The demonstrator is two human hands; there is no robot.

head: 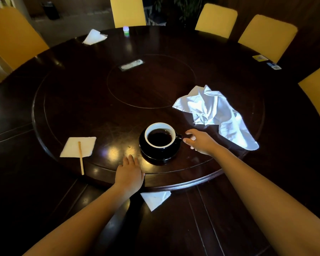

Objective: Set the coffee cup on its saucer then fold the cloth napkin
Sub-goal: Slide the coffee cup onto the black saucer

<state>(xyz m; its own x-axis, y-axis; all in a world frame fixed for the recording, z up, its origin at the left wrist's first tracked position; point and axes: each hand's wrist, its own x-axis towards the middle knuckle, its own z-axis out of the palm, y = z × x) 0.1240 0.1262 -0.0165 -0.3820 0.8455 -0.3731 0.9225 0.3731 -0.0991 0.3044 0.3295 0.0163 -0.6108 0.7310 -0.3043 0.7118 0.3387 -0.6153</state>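
Dark round wooden table carries a crumpled white cloth napkin toward its right edge. Black saucer under black, white-lined coffee cup sits near its front edge. Left hand lies flat, spread; right hand pinches the handle.

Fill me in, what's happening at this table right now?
A person is working bare-handed. The right hand is at the handle of the coffee cup, which already sits on its black saucer. The left hand rests flat on the table beside it. The cloth napkin lies crumpled and unfolded to the right, untouched.
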